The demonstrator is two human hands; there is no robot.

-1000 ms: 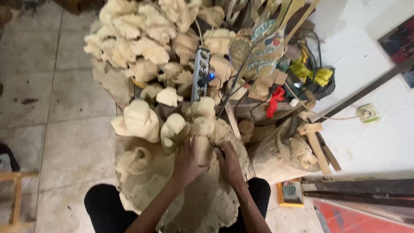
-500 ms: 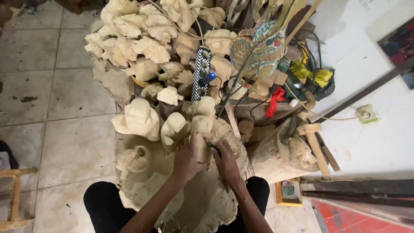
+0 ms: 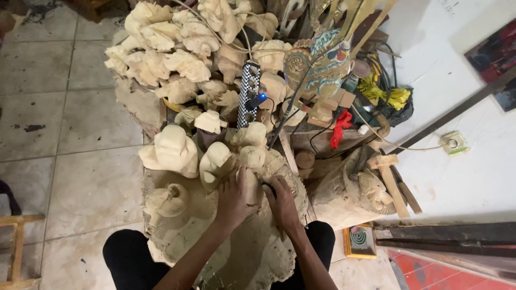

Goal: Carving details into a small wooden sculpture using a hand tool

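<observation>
Left hand (image 3: 232, 200): fingers wrapped around a small pale wood carving (image 3: 250, 185), gripping it upright on the work block (image 3: 177, 236). Right hand (image 3: 281, 203): curled narrow, pressed against the right side of the same carving, with a dark tool tip (image 3: 267, 186) just visible at the fingertips; cannot tell what kind of tool. Both hands close together, touching the carving from opposite sides.

Carving position: near the far edge of the rough, dust-covered block, directly ahead of the black-clothed knees (image 3: 129, 258). Just beyond it, three unfinished carved heads: a large one (image 3: 171, 151) to the left, a middle one (image 3: 216, 162) touching the left hand's fingertips, a rounded one (image 3: 252, 157) behind. A small carved piece (image 3: 173, 197) lying on the block to the left.

Further back: a heap of pale carved figures (image 3: 177, 59), a checkered power strip (image 3: 248, 94) with a blue light, a painted puppet figure (image 3: 322, 64), red cloth (image 3: 339, 128), yellow plastic (image 3: 387, 95). To the right: a wooden mallet (image 3: 388, 177) leaning against a carved wood lump (image 3: 355, 188). Grey tiled floor (image 3: 59, 123) on the left.
</observation>
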